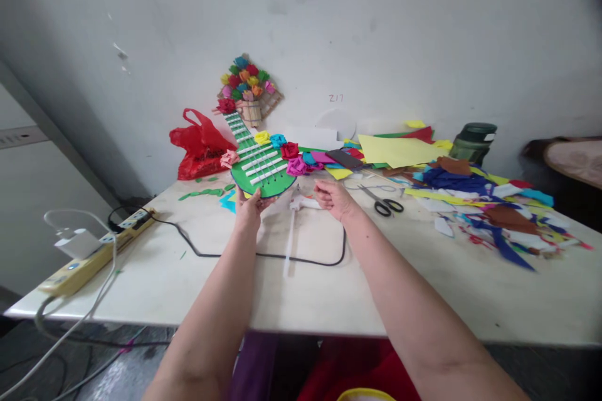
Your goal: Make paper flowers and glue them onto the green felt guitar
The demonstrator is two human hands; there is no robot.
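- Two bare hands are above the table (423, 301), and only the left one surely has something in its grasp.
- The left hand (251, 203) grips the green guitar-shaped piece (258, 164) at its wide lower end, with the thumb on the front. The piece is tilted, and its narrow neck points up and to the left, near the red plastic bag (202, 153).
- The right hand (333, 197) has its fingertips drawn together, a little to the right of this wide end. Whether something small or thin is pinched there, I cannot tell.
- Because the piece is supported only at the bottom, I think its long neck could swing or bend if the grip becomes loose.
- The paper flowers (290, 150) stand out along its edge; a careless touch might crush one or pull it off.
- Close to the right hand lies the white glue gun (305, 202), with a glue stick (290, 238) extending from it. If it is hot, which I cannot see, the fingers could be burned.
- One black cord (301, 258) runs under the left forearm toward the power strip (96, 255); an arm catching it could perhaps drag the gun.
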